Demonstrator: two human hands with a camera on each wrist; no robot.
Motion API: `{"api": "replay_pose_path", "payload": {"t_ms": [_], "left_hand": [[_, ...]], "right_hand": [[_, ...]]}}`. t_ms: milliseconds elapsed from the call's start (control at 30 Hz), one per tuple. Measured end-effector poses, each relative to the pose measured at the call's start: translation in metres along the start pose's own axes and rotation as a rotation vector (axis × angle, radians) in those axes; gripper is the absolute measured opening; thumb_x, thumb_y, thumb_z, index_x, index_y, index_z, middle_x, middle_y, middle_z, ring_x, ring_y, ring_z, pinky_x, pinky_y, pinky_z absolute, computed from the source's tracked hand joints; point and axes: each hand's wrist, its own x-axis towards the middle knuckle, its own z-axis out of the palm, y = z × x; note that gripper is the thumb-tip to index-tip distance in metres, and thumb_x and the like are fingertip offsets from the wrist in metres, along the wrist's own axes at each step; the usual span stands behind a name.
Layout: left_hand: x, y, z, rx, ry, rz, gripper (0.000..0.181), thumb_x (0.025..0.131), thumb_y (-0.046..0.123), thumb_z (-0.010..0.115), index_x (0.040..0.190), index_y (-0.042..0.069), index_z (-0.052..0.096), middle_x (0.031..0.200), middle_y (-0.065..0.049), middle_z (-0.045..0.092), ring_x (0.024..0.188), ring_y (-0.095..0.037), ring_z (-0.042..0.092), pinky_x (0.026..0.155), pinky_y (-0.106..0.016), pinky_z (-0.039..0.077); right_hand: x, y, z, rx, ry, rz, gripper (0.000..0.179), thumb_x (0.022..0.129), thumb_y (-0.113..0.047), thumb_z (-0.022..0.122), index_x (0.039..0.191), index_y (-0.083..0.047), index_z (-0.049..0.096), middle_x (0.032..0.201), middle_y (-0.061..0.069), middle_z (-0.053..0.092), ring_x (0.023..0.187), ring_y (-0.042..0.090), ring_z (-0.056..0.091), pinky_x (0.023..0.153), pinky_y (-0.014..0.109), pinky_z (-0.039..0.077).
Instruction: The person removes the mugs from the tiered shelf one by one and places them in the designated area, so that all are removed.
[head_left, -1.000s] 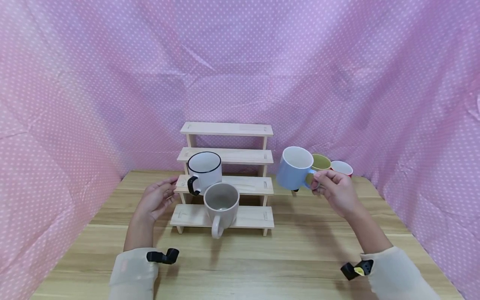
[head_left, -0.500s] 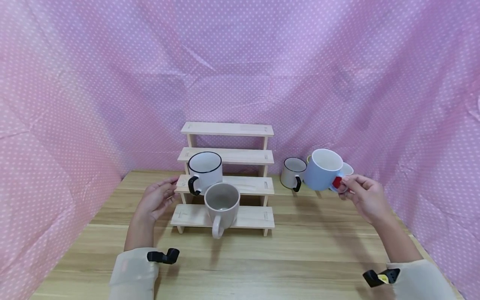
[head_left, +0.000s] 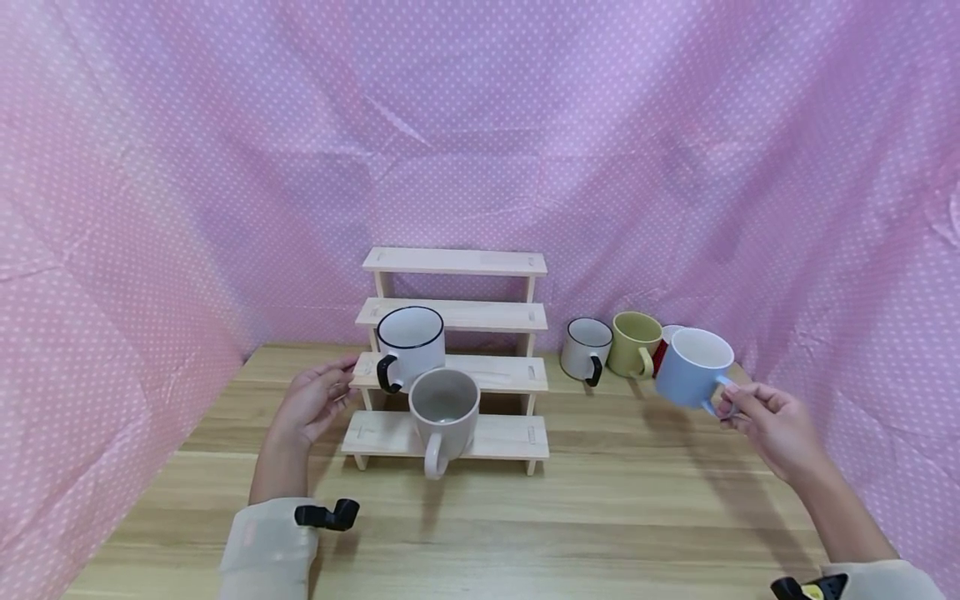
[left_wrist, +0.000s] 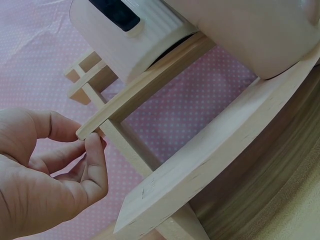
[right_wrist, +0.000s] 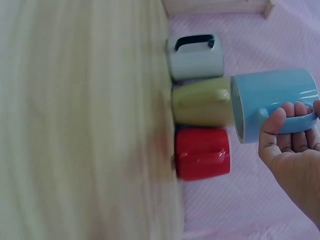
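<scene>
Pale blue on the held mug [head_left: 686,375]; cream on the rack [head_left: 453,260]; black-trimmed white on its upper mug [head_left: 418,357]; red on the end mug [right_wrist: 202,154]; olive on its neighbour [head_left: 632,348]; white-dotted pink on the curtain [head_left: 480,150].

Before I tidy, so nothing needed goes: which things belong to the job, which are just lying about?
Likely job: blue mug in right hand; wooden rack pinched by left hand; beige mug and white mug on it.
Seemingly standing by: other white mug; olive mug; red mug.

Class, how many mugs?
6: white mug, beige mug on the stand; second white mug, olive mug, red mug on the table; blue mug in the right hand.
</scene>
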Motion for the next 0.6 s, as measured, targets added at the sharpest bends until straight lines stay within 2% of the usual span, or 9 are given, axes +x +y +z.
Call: {"api": "replay_pose_path", "payload": {"t_ms": [300,600], "left_hand": [[0.001,0.0,0.001,-0.007,0.005,-0.007,0.048,0.103,-0.003,0.047,0.15,-0.011,0.039,0.109,0.0,0.064,0.088,-0.008,0.06,0.082,-0.02,0.055],[0.001,-0.001,0.001,-0.016,0.01,-0.003,0.042,0.101,-0.004,0.047,0.143,-0.008,0.051,0.107,0.0,0.066,0.086,-0.009,0.061,0.08,-0.02,0.056]], "right_hand": [[-0.019,0.01,-0.025,-0.096,0.024,0.096,0.022,0.106,0.002,0.049,0.093,0.012,0.065,0.087,0.007,0.068,0.083,0.016,0.068,0.071,0.028,0.06],[-0.03,0.024,-0.042,-0.072,0.078,0.196,0.021,0.105,-0.001,0.052,0.095,0.008,0.068,0.086,0.007,0.069,0.082,0.016,0.069,0.073,0.03,0.062]]}}
